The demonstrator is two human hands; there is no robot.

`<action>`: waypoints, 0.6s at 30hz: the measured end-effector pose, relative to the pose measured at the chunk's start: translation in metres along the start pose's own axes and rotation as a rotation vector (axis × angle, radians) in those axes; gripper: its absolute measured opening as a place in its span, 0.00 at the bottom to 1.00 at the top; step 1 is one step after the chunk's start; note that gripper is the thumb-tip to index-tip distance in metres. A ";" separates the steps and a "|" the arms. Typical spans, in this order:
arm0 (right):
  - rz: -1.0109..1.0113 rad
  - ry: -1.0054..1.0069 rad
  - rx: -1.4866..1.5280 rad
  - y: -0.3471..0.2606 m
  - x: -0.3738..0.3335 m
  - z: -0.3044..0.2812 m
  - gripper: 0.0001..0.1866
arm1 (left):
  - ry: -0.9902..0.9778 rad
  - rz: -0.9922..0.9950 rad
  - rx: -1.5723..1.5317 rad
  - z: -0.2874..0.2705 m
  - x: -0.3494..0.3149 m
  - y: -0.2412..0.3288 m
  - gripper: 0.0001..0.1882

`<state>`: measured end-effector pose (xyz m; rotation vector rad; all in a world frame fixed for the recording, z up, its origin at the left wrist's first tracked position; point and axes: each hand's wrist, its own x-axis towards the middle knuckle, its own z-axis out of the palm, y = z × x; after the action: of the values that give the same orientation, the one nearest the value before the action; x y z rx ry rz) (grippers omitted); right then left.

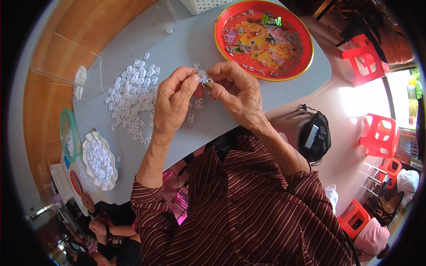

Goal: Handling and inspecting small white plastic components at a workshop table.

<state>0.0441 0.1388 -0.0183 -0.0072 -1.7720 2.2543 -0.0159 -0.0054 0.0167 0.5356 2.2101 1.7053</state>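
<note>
My left hand and my right hand meet above the grey table, fingertips pinched together. Between them is a small translucent white plastic piece, largely covered by the fingers; its exact kind I cannot make out. Just below my fingers lie a few small white plastic pieces with two holes each. To the left spreads a loose pile of similar white pieces. Beyond my right hand sits a round red tray with a gold rim and flower print, scattered with many small silvery parts.
A green wrapper lies in the red tray. At the left are a white scalloped dish of white parts and a green mesh basket. Another person's hand shows lower left. Red stools and a black bag stand right.
</note>
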 end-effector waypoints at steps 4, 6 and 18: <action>-0.054 0.007 -0.029 0.005 0.000 -0.001 0.11 | -0.025 0.049 0.027 0.001 0.001 -0.003 0.15; -0.083 0.013 -0.050 0.005 0.000 -0.002 0.11 | -0.032 0.060 0.055 0.000 0.001 -0.003 0.15; -0.043 -0.022 -0.073 0.000 -0.001 0.000 0.14 | -0.067 0.159 0.184 -0.002 0.001 0.003 0.12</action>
<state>0.0448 0.1389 -0.0183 0.0417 -1.8472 2.1671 -0.0175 -0.0058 0.0196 0.8215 2.3442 1.5402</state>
